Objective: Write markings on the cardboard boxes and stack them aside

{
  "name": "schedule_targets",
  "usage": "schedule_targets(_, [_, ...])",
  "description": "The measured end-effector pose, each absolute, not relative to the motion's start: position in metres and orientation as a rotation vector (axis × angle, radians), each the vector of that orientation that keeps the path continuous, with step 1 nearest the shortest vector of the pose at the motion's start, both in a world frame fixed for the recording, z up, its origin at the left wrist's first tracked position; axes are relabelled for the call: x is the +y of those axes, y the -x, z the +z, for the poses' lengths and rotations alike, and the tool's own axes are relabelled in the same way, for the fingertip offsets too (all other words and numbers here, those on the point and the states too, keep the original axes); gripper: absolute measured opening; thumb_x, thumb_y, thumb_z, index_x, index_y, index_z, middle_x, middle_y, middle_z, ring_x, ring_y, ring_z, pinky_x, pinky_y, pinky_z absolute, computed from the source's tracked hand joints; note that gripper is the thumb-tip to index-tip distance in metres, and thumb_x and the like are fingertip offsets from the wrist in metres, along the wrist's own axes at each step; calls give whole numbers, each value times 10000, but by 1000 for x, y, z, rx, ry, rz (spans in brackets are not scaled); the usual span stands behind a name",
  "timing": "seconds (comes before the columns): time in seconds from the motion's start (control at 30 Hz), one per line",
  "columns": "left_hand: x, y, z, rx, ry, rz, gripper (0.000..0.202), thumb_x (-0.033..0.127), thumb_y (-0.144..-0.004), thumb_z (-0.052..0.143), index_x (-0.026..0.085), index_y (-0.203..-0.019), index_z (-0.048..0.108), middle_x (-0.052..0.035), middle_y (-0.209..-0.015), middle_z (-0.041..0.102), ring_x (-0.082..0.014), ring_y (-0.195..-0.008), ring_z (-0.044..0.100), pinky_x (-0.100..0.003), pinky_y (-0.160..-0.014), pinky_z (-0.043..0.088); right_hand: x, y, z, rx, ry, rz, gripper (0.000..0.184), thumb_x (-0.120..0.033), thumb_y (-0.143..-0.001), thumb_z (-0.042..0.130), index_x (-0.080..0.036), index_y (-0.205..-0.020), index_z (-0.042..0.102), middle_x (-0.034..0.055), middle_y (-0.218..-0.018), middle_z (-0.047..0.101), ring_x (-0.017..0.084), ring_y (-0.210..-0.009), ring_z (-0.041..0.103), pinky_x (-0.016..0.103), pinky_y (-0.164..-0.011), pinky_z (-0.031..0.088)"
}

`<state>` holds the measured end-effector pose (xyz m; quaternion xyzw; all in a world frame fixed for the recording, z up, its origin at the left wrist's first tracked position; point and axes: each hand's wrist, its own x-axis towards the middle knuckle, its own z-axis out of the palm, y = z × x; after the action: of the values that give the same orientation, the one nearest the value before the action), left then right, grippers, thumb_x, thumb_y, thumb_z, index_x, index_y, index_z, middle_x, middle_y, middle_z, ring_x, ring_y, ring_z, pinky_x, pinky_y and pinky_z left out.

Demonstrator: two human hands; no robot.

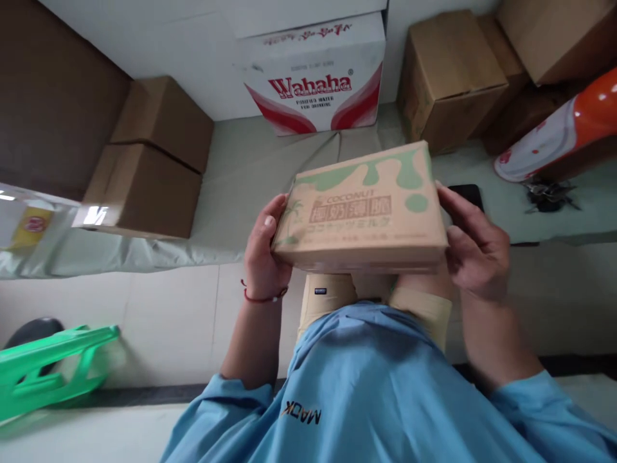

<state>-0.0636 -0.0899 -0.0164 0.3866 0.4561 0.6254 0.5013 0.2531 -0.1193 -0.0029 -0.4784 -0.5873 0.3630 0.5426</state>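
Both my hands hold up a tan cardboard box (357,235) with green drip shapes, a palm tree and the word COCONUT printed on its top. It is tilted slightly, in front of my body and over the table's front edge. My left hand (267,247) grips the box's left end, thumb on the near upper corner; its other fingers are hidden. At the right end, my right hand (475,247) presses against the side with its fingers bent. A red cord bracelet circles my left wrist.
On the green-covered table (231,167) stand a white and red Wahaha carton (318,83), brown boxes (149,186) at left and more cartons (448,77) at right. Keys (549,193), a dark phone (466,195) and an orange-white cylinder (544,141) lie at right. A green plastic stool (53,366) is lower left.
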Motion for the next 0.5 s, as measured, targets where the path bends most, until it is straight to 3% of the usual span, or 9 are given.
schedule_targets(0.07, [-82,68,-21,1139,-844,1451,485,558,-900,753,202,-1225,809,-124,-1394,749,-365,-1402,648,-520,-1225,489,-107,-248,10,-1462,1076,787,465,-429,-1058,633,-366,-1519,655,-17,-1615,616,284,-1558,523,502,-1333,407])
schedule_targets(0.23, [-80,67,-27,1148,-820,1458,532,577,-912,735,231,-1316,751,-121,-1417,734,-351,-1413,645,-498,-1209,499,-95,-238,26,-1601,1112,687,486,-496,-1074,594,-347,-1533,645,2,-1610,619,298,-1541,545,540,-1337,405])
schedule_targets(0.37, [-95,58,-26,1035,-1049,1629,565,517,-971,681,338,-1502,609,-70,-1618,599,-348,-1599,453,-543,-1310,384,-106,-229,12,-1428,1027,713,438,-428,-1062,613,-378,-1493,673,-33,-1615,614,282,-1562,519,530,-1349,383])
schedule_targets(0.5, [-116,42,-17,1006,-1603,1705,756,500,-964,698,406,-1664,427,-5,-1793,363,-368,-1703,204,-594,-1386,210,-111,-230,-22,-966,1087,862,417,-481,-1071,522,-383,-1433,704,-4,-1511,701,288,-1469,618,551,-1264,490])
